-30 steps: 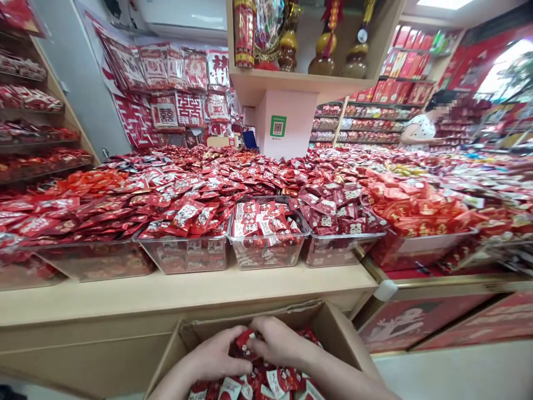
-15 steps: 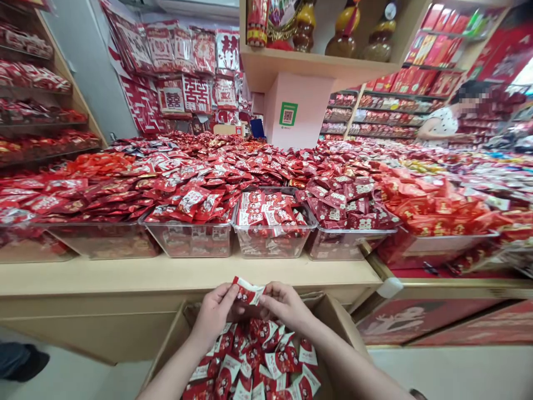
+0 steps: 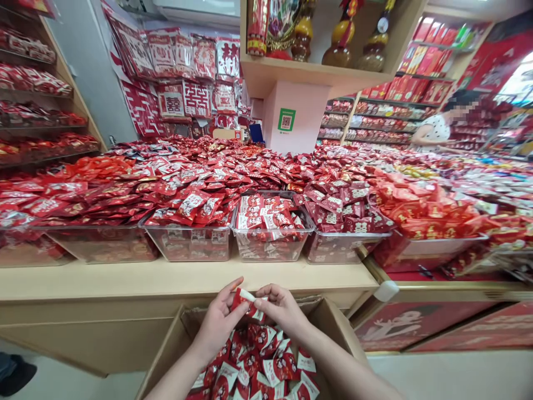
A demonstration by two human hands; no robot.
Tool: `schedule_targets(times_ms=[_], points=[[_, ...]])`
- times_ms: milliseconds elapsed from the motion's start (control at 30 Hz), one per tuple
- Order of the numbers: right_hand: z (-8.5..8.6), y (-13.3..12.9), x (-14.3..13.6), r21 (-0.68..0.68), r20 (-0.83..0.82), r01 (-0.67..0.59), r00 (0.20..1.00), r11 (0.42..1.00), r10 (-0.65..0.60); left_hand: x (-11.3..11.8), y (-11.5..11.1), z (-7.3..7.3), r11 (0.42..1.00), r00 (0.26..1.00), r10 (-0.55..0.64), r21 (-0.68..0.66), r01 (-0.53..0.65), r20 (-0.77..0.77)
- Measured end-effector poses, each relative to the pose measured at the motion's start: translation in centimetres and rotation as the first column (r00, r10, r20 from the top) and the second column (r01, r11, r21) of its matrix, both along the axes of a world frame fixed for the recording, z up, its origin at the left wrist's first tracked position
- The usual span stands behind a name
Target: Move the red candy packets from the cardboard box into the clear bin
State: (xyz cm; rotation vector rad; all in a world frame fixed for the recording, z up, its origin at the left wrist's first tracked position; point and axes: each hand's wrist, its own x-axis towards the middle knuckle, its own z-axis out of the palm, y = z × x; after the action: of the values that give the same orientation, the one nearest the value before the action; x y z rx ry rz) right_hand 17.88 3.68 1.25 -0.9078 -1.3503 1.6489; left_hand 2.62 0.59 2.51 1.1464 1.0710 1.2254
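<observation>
A small red and white candy packet point(image 3: 250, 305) is pinched between both of my hands, above an open cardboard box point(image 3: 164, 361). My left hand point(image 3: 220, 319) grips its left side, with the thumb across the front and the index finger raised. On the other side my right hand point(image 3: 283, 311) closes thumb and fingers on the packet's right part. Many similar red and white packets point(image 3: 266, 364) lie loose inside the box beneath. Just beyond the hands, a clear plastic bin point(image 3: 270, 244) on the counter holds packets of the same look.
A wooden counter point(image 3: 125, 278) runs across in front, lined with clear bins such as the one of dark red packets point(image 3: 345, 222). A shelf point(image 3: 291, 72) with gourd ornaments overhangs the middle. Another person point(image 3: 433, 130) stands at the far right. A shoe point(image 3: 19, 375) shows at lower left.
My thumbs have come closer together on the packet, and its white edge now looks folded over. My left index finger has lifted. The view has shifted slightly.
</observation>
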Motion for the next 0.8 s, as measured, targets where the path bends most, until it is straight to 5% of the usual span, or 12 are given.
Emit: schedule_targets(times_ms=[200, 333, 400, 467, 567, 700, 800], points=[[-0.2, 0.1, -0.4, 0.103, 0.102, 0.058, 0.992, 0.993, -0.068, -0.3, 0.2, -0.4, 0.996, 0.996, -0.053, -0.067, 0.057, 0.069], [0.1, -0.1, -0.6, 0.012, 0.036, -0.010, 0.999, 1.000, 0.009, -0.6, 0.4, -0.3, 0.998, 0.998, -0.006, -0.057, 0.009, 0.059], [0.4, -0.4, -0.5, 0.111, 0.073, 0.016, 0.997, 0.994, -0.025, -0.6, 0.3, 0.1, 0.995, 0.996, 0.027, -0.095, -0.019, 0.090], [0.8, -0.7, -0.4, 0.386, 0.152, 0.060, 0.980, 0.920, -0.128, -0.6, 0.1, 0.7, 0.985, 0.982, 0.027, -0.174, 0.006, 0.187], [1.4, -1.3, -0.1, 0.711, 0.200, -0.012, 0.962, 0.703, -0.185, -0.6, -0.4, 1.4, 0.944, 0.938, -0.055, -0.289, 0.161, 0.343], [2.3, -1.5, -0.1, 0.786, 0.270, -0.133, 0.952, 0.603, -0.141, -0.9, -0.7, 1.7, 0.917, 0.920, -0.112, -0.318, 0.242, 0.376], [3.0, -2.2, -0.6, 0.844, 0.304, -0.151, 0.926, 0.515, -0.225, -1.5, -0.3, 0.9, 0.928, 0.928, -0.129, -0.288, 0.237, 0.349]])
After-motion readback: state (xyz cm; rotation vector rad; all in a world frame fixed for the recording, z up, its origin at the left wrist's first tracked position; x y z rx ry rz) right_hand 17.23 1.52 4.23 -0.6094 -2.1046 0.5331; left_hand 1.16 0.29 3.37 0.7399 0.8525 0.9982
